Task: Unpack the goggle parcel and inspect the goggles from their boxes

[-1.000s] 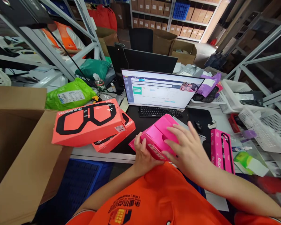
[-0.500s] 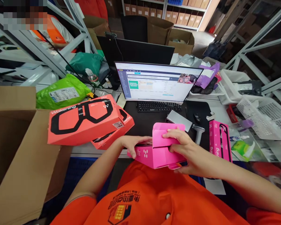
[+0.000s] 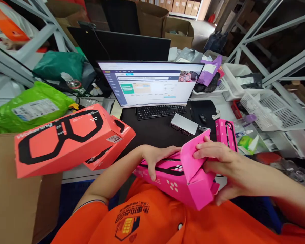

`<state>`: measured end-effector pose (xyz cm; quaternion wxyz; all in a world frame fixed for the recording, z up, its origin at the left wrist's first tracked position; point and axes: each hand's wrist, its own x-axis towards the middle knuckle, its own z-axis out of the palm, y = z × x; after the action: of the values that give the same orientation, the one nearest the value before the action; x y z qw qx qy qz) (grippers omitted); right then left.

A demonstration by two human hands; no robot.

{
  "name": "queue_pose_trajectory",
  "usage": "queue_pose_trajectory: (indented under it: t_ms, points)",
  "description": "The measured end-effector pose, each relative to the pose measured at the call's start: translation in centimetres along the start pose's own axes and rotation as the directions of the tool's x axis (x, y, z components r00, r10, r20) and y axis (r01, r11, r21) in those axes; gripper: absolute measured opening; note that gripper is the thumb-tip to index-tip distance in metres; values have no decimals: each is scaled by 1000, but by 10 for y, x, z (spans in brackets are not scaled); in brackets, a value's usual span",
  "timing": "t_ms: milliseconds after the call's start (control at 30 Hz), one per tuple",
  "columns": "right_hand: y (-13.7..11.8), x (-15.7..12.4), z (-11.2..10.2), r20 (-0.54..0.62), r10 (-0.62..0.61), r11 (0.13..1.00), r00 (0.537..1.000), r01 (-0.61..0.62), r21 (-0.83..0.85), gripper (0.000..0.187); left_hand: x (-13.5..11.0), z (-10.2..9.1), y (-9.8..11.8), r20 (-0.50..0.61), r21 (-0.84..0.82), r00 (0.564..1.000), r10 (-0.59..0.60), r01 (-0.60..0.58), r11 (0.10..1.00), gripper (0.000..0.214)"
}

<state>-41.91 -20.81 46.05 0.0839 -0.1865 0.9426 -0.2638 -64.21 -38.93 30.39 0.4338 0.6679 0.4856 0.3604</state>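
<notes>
A pink cardboard box point(image 3: 171, 181) with white dots and a black printed outline is held close against the orange shirt. My left hand point(image 3: 157, 159) grips its left part, thumb on the near face and fingers over the top. At the right end, a flap stands up, and my right hand point(image 3: 218, 162) has its fingers on that flap and its thumb low by the end of the box. The inside of the box cannot be seen. Two coral boxes marked "Wakening" lie overlapped on the left, the larger coral box point(image 3: 63, 135) uppermost.
Beyond my hands stand a lit monitor point(image 3: 152, 84) and a keyboard point(image 3: 160, 112). A grey-white flat case point(image 3: 185, 124), a mouse point(image 3: 202, 118) and another pink box point(image 3: 226, 134) lie to the right. A green parcel point(image 3: 33, 105) and an open carton point(image 3: 12, 189) are at left.
The pink box has turned and tilted, so its printed top and dotted side show more. Both hands stay on it. The view has shifted, bringing the coral boxes further left.
</notes>
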Motion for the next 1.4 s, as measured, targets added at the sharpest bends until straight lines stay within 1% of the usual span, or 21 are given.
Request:
queue_pose_trajectory:
  t_ms: [33,67,100,167,200,233,267,333,367,467,533,633,733,833,900,967,1067,1167,1233,1333,1400]
  points:
    - [2,-7,-4,-57,11,1000,998,-11,-12,37,-6,0,4,91,-34,995,36,-33,999,150]
    - [5,-16,-9,-142,17,999,990,-22,-34,34,-14,0,7,149,-63,987,63,-54,997,153]
    - [8,-25,-15,-239,24,997,971,-40,-63,30,-23,1,7,159,-74,985,70,-59,995,152]
    - [15,-47,-28,-448,27,985,893,-101,-142,19,-44,4,5,106,-51,993,52,-47,998,145]
    - [20,-58,-33,-515,50,972,856,-160,-172,13,-56,7,2,89,-34,995,33,-30,999,142]
    - [25,-68,-36,-550,85,956,831,-224,-190,8,-67,12,0,63,-11,998,1,0,1000,140]
    - [31,-77,-37,-562,127,937,817,-285,-202,4,-78,17,-2,20,23,998,-56,56,998,137]
    - [47,-91,-29,-546,203,901,813,-373,-222,10,-98,32,0,-110,114,977,-182,194,974,135]
    - [56,-94,-21,-539,226,891,811,-396,-223,14,-105,39,3,-187,156,950,-249,279,948,134]
    - [91,-94,14,-539,296,886,788,-438,-153,22,-122,63,13,-391,231,836,-386,495,838,129]
    - [116,-87,41,-490,383,881,783,-470,-63,24,-129,76,16,-466,247,776,-425,575,780,127]
    - [152,-67,78,-368,455,881,811,-470,54,27,-138,89,9,-507,246,721,-472,646,723,127]
    - [186,-41,109,-253,433,901,865,-418,114,36,-147,98,-11,-528,258,672,-520,710,656,123]
    - [215,-12,139,-100,402,915,910,-396,78,43,-153,108,-42,-577,309,638,-511,749,586,118]
    - [229,5,160,4,404,914,915,-404,46,40,-156,120,-66,-612,355,625,-485,765,538,114]
    - [239,18,182,77,422,904,903,-426,43,35,-161,134,-87,-603,382,621,-501,776,502,114]
    - [241,25,213,108,475,873,874,-483,68,31,-172,156,-106,-573,401,610,-548,791,462,117]
    - [234,23,241,55,567,816,822,-569,98,36,-189,170,-115,-565,434,603,-563,798,419,114]
    - [229,21,258,1,646,756,763,-641,131,38,-200,175,-122,-569,447,596,-566,802,395,114]
    - [224,22,277,-64,763,641,643,-740,201,42,-210,179,-132,-591,463,596,-543,802,376,118]
    - [216,25,284,-106,822,567,560,-787,243,43,-213,180,-138,-599,481,607,-522,794,372,119]
